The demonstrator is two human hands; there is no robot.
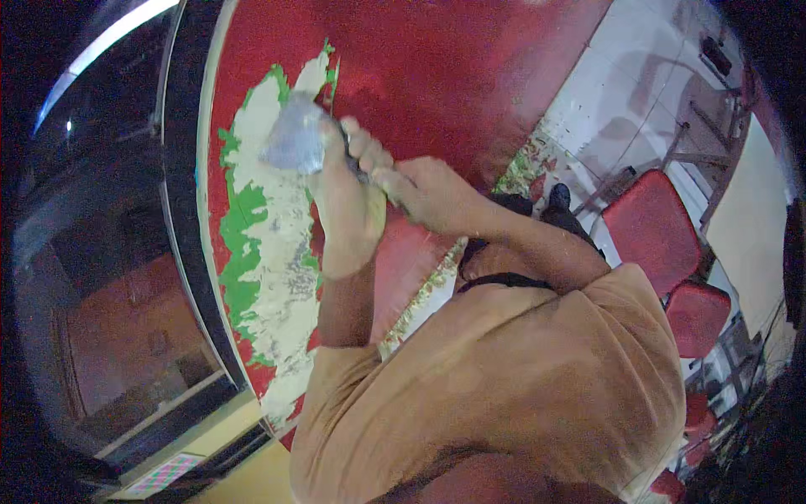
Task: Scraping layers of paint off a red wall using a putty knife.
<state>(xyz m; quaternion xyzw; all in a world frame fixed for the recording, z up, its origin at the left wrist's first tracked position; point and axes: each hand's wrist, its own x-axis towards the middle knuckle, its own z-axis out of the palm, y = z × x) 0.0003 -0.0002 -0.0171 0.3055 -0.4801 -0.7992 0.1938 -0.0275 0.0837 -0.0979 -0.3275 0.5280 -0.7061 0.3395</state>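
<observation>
A wide-bladed scraper (291,141) rests its pale metal blade against a red wall (420,76), over a patch of bare whitish plaster (285,244). My left hand (348,197) is closed round the scraper close to the blade, fingers curled over its dark handle. Behind it, my right hand (424,191) grips the rear of the same handle, its fingers against the left hand. Ragged green paint (242,244) shows along the edges of the bare patch. The blade and both hands are slightly blurred.
Left of the wall stands a dark-framed window (189,168). Paint flakes (525,164) lie on the white tiled floor (625,84) along the wall's foot. Red-seated chairs (653,223) and a pale-topped table (751,218) stand at the right.
</observation>
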